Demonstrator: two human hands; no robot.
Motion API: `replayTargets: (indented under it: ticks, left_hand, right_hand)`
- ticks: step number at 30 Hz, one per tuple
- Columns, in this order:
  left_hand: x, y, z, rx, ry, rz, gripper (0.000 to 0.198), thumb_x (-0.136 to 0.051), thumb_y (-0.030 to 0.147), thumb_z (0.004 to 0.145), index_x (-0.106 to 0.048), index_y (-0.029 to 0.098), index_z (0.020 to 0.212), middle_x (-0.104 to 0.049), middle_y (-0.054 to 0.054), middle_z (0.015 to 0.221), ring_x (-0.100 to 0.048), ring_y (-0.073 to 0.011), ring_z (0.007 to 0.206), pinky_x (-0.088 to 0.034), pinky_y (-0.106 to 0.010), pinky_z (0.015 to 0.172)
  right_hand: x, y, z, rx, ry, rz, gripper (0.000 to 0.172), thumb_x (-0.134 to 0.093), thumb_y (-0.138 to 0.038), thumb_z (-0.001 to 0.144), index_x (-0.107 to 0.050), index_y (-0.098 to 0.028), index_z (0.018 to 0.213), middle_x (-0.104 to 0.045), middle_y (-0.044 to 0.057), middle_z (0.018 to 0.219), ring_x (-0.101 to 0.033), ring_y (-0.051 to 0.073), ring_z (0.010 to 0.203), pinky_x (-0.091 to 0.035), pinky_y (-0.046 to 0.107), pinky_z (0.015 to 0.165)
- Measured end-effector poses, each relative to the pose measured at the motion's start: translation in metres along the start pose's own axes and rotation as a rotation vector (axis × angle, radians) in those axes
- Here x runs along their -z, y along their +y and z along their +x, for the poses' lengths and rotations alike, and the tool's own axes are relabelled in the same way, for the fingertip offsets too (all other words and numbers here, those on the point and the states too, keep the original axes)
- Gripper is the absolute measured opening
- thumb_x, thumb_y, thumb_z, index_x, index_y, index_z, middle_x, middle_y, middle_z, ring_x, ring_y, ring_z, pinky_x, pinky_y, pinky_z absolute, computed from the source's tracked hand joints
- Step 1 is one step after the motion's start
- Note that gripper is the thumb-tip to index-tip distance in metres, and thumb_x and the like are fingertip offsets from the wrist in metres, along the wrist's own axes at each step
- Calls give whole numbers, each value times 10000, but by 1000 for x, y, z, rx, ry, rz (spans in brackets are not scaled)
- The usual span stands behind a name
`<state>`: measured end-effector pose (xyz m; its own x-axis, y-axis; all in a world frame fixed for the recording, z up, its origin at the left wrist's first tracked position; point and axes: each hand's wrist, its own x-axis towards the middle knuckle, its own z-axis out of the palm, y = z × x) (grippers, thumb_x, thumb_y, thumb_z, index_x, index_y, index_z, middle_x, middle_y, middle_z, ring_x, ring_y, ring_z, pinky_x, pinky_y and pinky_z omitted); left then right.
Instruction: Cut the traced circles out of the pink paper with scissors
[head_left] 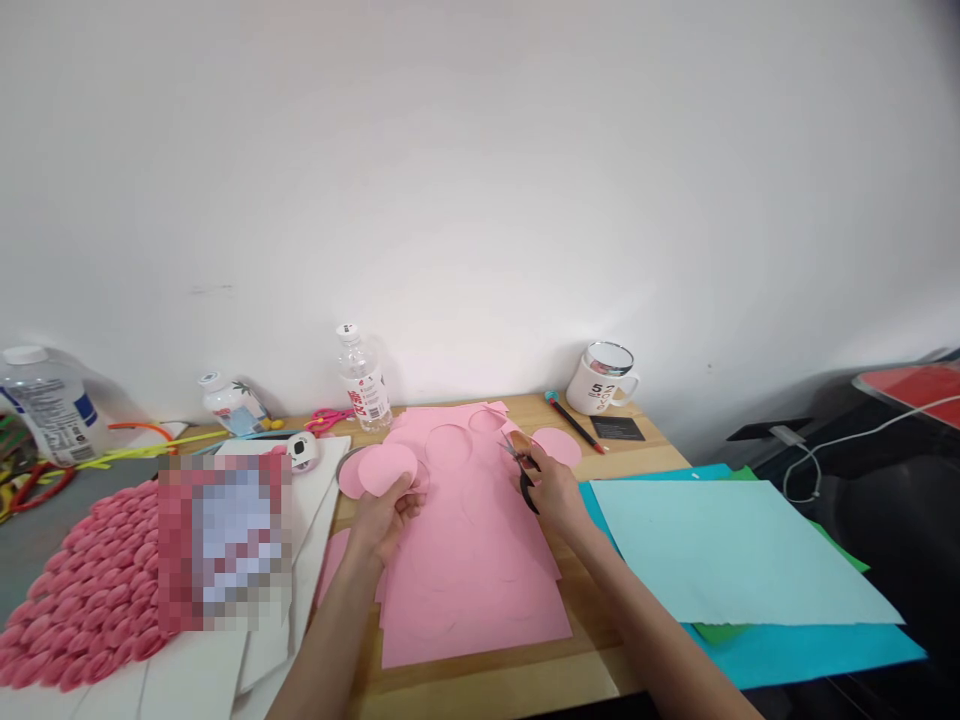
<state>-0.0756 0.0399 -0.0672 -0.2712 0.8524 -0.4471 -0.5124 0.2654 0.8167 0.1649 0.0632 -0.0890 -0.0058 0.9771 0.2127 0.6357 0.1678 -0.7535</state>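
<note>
Paper sheets (472,560) lie on the table (646,460), a bottle (366,388) behind left, a mug (596,388) behind right.

Pink paper (480,570), mug (591,390) on wooden table (630,457)

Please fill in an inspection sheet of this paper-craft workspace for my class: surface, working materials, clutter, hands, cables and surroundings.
Surface: wooden table, largely covered with paper.
Working materials: stacked pink sheets, the top one marked with faint curved outlines; a cut pink circle; black-handled scissors.
Clutter: clear bottle, white mug, black pencil, dark card and pink scissors behind; light-blue sheet at right.
Hands: left hand holds the pink circle; right hand holds the black-handled scissors.
Cables: white cable at far right, beyond the table.
Surroundings: pale wall behind; a pixelated patch at left hides detail.
</note>
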Motion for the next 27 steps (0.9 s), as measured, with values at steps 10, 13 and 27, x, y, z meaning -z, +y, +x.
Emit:
replayTargets:
  ticks: [10,13,27]
  left_hand:
    - [2,-3,-1,5,2,23,173,-727,99,668,-626,89,807,-690,-62,572,-648,-160,462,-498,-215,418]
    - [2,-1,-2,2,-22,20,138,-717,141,709,-628,91,802,-693,-63,575,-632,-150,442,-469,-201,387]
    - [-26,11,-39,100,-754,1,636,-774,589,541,-686,113,953,-716,-179,1008,-628,-332,1040,-458,-472,940]
  right_hand:
    - [0,-33,22,83,15,49,63,-525,-180,698,-565,-199,742,-562,0,617,-501,169,583,-368,254,554]
    - [47,-54,16,98,62,116,72,-573,-215,700,-558,-198,768,-567,-1,650,-512,163,614,-385,253,568]
    - [109,-55,16,-151,375,635,324,-770,-334,595,-552,-191,787,-445,-51,588,-318,63,450,-222,186,387]
